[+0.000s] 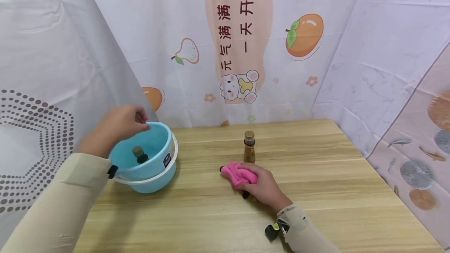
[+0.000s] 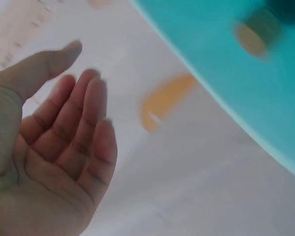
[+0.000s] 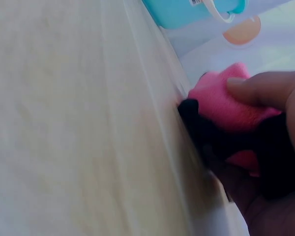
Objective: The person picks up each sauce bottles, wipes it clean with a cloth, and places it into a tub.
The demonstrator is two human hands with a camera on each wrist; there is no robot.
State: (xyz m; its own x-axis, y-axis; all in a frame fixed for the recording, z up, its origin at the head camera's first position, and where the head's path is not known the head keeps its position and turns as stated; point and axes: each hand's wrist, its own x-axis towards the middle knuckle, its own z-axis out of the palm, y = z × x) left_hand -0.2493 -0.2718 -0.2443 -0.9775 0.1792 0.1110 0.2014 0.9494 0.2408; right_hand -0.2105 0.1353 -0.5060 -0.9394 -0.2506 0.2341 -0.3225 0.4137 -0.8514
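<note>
A: What could go wrong from here?

B: Mostly the brown bottle (image 1: 249, 151). It stands upright right behind the right hand (image 1: 263, 184), its base partly hidden, so I cannot tell whether the knuckles touch it. A push toward the far side could topple it.

A: And what is that hand doing?

B: Pinching the pink cloth bundle (image 1: 234, 171), low at the middle of the desk (image 1: 197, 221). A black piece (image 1: 245, 195) pokes out on the near side; I cannot tell what it is. With a loose pinch, the soft folds could slip and that piece could drop.

A: The left hand?

B: Holding nothing, fingers gently bent, thumb apart, above the blue bucket (image 1: 154, 185). A careless drop of the wrist could catch the rim or the white handle (image 1: 174, 147) and tip the bucket, along with the capped bottle (image 1: 140, 154) leaning inside it.

A: Edges and room?

B: The bucket is at the far left, close to the curtain (image 1: 183, 100), so there is little slack behind it. Between bucket and bundle runs a good stretch of wood, and more lies to the right and near. The far edge is not much beyond the brown bottle.
</note>
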